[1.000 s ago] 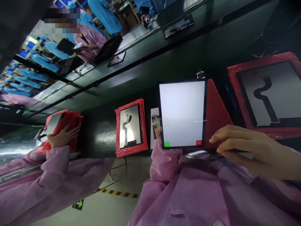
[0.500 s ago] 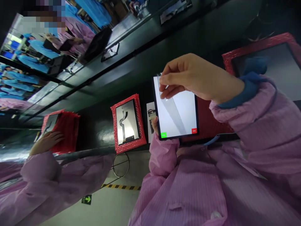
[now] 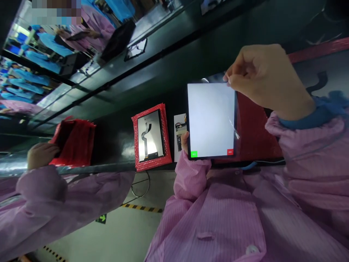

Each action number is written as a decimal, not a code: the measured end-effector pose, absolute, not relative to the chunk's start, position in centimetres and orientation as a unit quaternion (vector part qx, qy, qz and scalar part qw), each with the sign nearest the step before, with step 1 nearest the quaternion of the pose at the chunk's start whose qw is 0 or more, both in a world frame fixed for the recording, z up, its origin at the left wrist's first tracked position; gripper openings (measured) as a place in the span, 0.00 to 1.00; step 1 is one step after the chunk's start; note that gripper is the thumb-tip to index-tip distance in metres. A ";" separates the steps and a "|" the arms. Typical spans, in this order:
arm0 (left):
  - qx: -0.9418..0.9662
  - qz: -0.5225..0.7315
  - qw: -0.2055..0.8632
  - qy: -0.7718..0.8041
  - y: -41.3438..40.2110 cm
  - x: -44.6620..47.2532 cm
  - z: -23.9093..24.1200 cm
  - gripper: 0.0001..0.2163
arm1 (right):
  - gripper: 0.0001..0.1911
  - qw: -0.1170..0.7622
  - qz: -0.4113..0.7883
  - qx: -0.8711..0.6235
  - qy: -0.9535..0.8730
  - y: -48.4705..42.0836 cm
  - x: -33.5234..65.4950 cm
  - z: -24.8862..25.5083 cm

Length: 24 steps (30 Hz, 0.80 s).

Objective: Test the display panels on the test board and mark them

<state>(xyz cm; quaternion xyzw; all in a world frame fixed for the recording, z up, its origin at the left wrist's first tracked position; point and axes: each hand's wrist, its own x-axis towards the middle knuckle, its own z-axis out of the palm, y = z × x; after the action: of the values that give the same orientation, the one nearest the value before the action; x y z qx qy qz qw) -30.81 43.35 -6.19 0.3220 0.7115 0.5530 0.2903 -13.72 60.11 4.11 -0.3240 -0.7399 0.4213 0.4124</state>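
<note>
While left hand grips one lit screen, right hand pinches one clear film

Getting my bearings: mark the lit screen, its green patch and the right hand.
Lit screen (image 3: 211,118): head view, white middle.
Green patch (image 3: 193,154): head view, its centre.
Right hand (image 3: 265,78): head view, its middle.

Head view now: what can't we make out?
All in the head view:
- Left hand: most fingers hidden behind the lit screen.
- White card: right side hidden by the lit screen.
- Clear film: too transparent to trace its full outline.
- Far-right panel: cut off by the right edge, partly covered by the right hand and sleeve.
- Green label and red label: text too small.
</note>
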 end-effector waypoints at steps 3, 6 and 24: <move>0.278 0.606 0.341 0.663 43.3 -30.5 -5.9 0.36 | 0.15 0.442 0.497 -0.227 -0.712 60.6 -13.3 2.1; 0.258 0.628 0.400 0.616 43.2 -30.3 -5.5 0.34 | 0.21 0.433 0.541 -0.135 -0.708 60.8 -12.6 0.8; 0.252 0.590 0.386 0.663 43.6 -30.4 -4.6 0.42 | 0.23 0.561 0.550 -0.174 -0.594 63.9 -11.3 -4.1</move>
<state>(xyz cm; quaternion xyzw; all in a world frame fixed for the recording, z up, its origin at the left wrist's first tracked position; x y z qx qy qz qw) -30.36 43.55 -4.65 0.2519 0.6632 0.5898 0.3859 -11.33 63.86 -4.10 -0.1736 -0.5944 0.5498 0.5606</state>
